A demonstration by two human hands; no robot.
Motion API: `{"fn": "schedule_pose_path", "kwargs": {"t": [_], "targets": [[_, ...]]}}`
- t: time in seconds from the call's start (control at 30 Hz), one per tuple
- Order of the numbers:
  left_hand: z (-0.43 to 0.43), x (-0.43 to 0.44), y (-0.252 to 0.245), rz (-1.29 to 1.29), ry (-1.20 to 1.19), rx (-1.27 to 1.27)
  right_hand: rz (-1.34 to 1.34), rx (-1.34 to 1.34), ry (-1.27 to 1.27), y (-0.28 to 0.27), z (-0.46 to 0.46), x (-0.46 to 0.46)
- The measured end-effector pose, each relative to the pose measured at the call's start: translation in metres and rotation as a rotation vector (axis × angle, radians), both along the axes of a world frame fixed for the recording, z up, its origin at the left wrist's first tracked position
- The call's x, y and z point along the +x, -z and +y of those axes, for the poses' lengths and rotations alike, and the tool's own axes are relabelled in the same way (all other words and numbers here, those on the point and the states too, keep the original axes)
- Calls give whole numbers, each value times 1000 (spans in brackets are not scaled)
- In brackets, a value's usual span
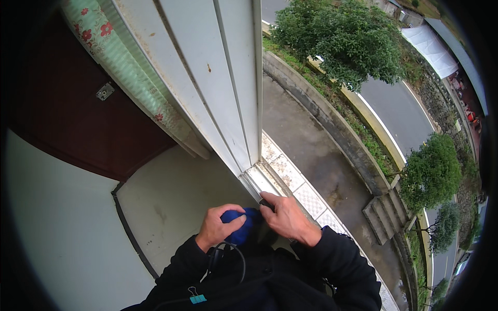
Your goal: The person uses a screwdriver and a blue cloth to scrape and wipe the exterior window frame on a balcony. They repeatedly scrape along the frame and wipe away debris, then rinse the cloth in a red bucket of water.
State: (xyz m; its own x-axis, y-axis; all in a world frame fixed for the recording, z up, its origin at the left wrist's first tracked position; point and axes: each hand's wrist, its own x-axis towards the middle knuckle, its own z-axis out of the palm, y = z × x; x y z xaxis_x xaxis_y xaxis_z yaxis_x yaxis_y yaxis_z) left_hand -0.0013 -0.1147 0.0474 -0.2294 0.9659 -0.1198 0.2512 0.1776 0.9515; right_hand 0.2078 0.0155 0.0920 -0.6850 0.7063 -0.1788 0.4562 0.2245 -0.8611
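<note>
My left hand grips a bunched blue thing, seemingly a cloth, close to my body. Just to its right, my right hand pinches a small black object between thumb and forefinger. Most of that object is hidden by the fingers, so its kind is unclear. The right fingertips are at the lower track of a sliding window. Above the track rise the white metal window frames, spotted with brown stains.
Indoors at left hang a pale green floral curtain and a dark red door with a metal lock. Outside are a tiled ledge, a wet concrete yard, concrete steps, trees and a road.
</note>
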Motion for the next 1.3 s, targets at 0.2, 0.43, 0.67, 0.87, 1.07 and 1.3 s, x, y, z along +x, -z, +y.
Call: {"fn": "schedule_pose_path", "kwargs": {"t": [0.2,0.43,0.67,0.87,1.07,1.3], "targets": [[-9,-2,3,-88,-33,-82,50,67,10,4,-4,4],[-7,-3,2,-61,-7,-44,154,-101,181,9,-19,35],[-2,-16,-32,-64,49,29,509,-749,597,3,-2,87],[-2,-39,-84,-168,49,197,506,-837,696,7,-5,90],[6,-33,-92,-581,211,382,431,-672,571,5,-15,98],[41,-23,-77,-249,432,168,309,-611,497,-2,-33,112]]}}
